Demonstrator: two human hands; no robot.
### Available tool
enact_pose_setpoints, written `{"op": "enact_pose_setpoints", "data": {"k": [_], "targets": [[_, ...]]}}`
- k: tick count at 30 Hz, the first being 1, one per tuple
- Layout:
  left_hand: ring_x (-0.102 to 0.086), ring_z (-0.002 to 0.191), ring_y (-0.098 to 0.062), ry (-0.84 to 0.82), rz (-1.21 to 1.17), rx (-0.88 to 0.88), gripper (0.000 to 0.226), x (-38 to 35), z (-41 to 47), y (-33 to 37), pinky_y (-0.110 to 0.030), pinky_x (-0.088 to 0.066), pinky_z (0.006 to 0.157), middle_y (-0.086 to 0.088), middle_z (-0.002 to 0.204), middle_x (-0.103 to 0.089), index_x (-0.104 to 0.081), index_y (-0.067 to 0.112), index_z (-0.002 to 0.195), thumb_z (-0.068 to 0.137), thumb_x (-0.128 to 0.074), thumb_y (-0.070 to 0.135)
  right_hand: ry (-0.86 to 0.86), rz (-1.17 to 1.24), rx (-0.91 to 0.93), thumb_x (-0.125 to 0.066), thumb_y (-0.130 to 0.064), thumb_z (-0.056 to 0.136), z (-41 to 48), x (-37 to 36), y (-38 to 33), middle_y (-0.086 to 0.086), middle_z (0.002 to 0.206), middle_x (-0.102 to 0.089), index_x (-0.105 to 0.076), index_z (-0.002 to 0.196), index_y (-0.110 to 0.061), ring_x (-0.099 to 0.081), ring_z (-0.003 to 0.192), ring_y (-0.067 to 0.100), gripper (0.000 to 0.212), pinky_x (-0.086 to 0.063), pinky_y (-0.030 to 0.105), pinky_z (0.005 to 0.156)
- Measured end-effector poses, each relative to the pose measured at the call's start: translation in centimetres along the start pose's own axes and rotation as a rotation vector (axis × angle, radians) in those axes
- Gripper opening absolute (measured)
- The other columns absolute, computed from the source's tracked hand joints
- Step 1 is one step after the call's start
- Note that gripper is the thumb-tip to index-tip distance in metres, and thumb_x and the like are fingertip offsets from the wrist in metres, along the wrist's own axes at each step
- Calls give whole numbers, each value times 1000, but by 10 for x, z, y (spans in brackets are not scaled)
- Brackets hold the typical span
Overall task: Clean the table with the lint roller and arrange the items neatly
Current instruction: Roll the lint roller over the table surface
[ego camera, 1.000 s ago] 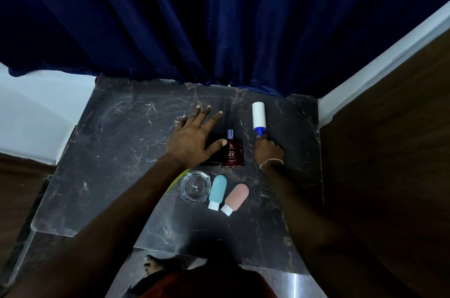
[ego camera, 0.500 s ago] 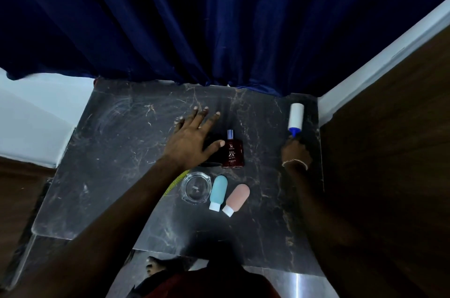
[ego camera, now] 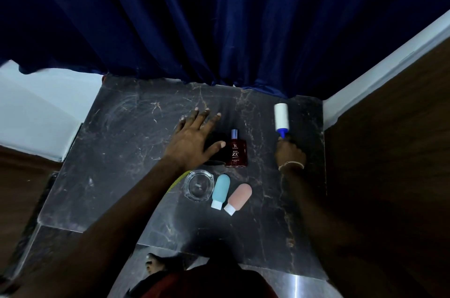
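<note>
Left hand (ego camera: 194, 142) spread wide and flat on the dark marble table (ego camera: 117, 151), fingers fanned, thumb stretched toward the red perfume bottle (ego camera: 235, 149); likely pressed down to brace the body, gripping nothing. Partly under that palm, something dark and flat, too dim to name. Just nearer than the wrist, a clear glass ashtray (ego camera: 198, 185), with a yellow-green cord (ego camera: 176, 182) peeking out from beneath the forearm. Beside the ashtray, a blue travel bottle (ego camera: 220, 190) and a pink travel bottle (ego camera: 238, 198) lying down, caps toward the body, almost touching. Further right, right hand (ego camera: 289, 154) closed into a fist around the blue handle of the lint roller (ego camera: 281, 118), white roll lying on the table just beyond the knuckles, near the far right edge and pointing away toward the blue curtain (ego camera: 219, 30). Probably mid-stroke along the bare right strip. Centre cluster in the way of any sweep leftward; curtain hem close to the roll's far end
</note>
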State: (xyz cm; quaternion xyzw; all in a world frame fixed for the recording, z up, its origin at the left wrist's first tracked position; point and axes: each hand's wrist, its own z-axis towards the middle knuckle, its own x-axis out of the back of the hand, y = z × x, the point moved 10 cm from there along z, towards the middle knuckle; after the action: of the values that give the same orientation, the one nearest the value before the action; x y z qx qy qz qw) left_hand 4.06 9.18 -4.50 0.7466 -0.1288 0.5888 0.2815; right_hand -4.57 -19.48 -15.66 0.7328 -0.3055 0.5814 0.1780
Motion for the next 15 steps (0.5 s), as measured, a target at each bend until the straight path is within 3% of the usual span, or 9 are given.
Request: {"op": "enact_pose_setpoints", "data": {"k": [7,15], "targets": [[-4,162,-26,14,-9,21,82,3,-8,-6,-53,-13,130,-3,173,-13,-5,39,162,93,-27,79,-59,-92,217,-22,-39,108,-31,-17,-76,15,114,-71,-46,130,-11,-69,105,36,43,-52,42,86],[0,162,-25,7,-2,34,82,10,-16,-9,-55,-13,130,-3,174,-10,-6,37,163,95,-31,75,11,81,31,-30,-35,107,-16,-3,-39,18,117,-70,-50,129,-7,-68,108,38,41,-52,42,88]]}}
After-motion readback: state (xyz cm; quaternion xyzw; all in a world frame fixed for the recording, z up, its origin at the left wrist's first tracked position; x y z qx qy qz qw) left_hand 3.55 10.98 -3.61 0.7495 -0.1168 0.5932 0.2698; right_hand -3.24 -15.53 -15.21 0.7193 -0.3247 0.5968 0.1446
